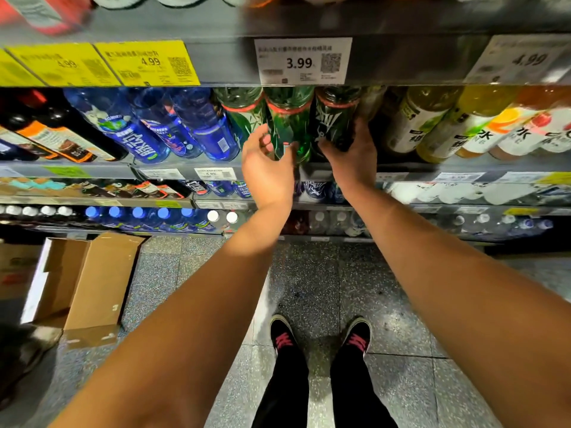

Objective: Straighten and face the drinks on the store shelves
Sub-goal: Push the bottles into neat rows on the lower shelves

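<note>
Three green bottles stand side by side on the middle shelf under a white 3.99 price tag (302, 61). My left hand (267, 168) is curled around the lower part of the centre green bottle (290, 125), fingers on its left side and front. My right hand (352, 156) wraps the darker green bottle (332, 122) just to the right, thumb in front and fingers behind it. A third green bottle (245, 114) stands untouched to the left of both hands.
Blue water bottles (197, 125) fill the shelf to the left, yellow and orange drinks (441, 128) to the right. Lower shelves hold more bottles. An open cardboard box (92, 282) lies on the speckled floor at left; my feet (321, 338) stand below.
</note>
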Action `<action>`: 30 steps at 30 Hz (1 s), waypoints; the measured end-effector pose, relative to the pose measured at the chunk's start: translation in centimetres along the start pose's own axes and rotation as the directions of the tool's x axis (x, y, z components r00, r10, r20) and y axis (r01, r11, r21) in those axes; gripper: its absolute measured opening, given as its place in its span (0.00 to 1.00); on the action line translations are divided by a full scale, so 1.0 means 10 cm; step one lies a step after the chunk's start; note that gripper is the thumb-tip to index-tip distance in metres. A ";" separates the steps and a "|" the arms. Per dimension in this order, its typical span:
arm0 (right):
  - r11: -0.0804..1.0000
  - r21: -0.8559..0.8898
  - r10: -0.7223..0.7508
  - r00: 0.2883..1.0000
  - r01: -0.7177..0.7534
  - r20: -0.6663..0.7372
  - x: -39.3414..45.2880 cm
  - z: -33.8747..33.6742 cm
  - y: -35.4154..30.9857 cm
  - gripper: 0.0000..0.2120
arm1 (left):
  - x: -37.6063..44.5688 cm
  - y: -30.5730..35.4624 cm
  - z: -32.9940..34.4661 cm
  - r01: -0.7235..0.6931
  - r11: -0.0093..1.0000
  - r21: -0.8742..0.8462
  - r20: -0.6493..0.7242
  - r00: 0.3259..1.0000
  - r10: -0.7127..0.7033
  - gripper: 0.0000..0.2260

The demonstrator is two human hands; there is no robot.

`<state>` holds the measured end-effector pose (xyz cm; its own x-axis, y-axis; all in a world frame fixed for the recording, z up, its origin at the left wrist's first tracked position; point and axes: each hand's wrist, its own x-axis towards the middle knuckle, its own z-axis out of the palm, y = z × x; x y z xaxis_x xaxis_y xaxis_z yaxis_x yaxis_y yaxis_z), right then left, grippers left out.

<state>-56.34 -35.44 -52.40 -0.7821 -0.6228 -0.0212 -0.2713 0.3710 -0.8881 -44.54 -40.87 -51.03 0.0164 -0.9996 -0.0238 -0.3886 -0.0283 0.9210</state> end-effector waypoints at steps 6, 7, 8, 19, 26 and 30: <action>0.998 0.060 0.024 1.000 -0.023 -0.007 -0.03 0.02 -0.05 0.34 | 0.17 -0.15 -0.26 0.010 1.000 -0.024 -0.047 0.999 -0.011 0.28; 0.998 0.064 0.024 1.000 -0.024 -0.002 -0.02 0.03 -0.07 0.34 | 0.23 -0.13 -0.26 0.024 0.999 -0.021 -0.018 1.000 -0.024 0.30; 0.998 0.062 0.025 1.000 -0.025 -0.001 0.00 0.03 -0.07 0.35 | 0.29 -0.11 -0.24 0.031 1.000 -0.006 0.002 1.000 -0.031 0.32; 0.998 -0.009 -0.066 0.997 0.066 -0.042 -0.02 -0.07 0.00 0.31 | 0.41 -0.05 -0.17 -0.014 0.983 0.183 -0.095 0.995 0.032 0.22; 0.999 -0.015 -0.030 0.999 0.030 -0.013 -0.03 -0.06 -0.01 0.35 | 0.41 -0.02 -0.16 0.012 0.994 0.107 -0.001 1.000 -0.012 0.29; 0.999 -0.016 -0.030 0.999 0.030 -0.023 -0.03 -0.06 0.01 0.33 | 0.51 -0.06 -0.22 -0.066 0.986 0.156 0.048 0.997 0.059 0.28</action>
<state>-56.45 -34.82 -52.22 -0.7862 -0.6177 0.0163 -0.3035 0.3630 -0.8810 -42.17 -45.94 -50.89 -0.0505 -0.9987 0.0120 -0.5275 0.0369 0.8487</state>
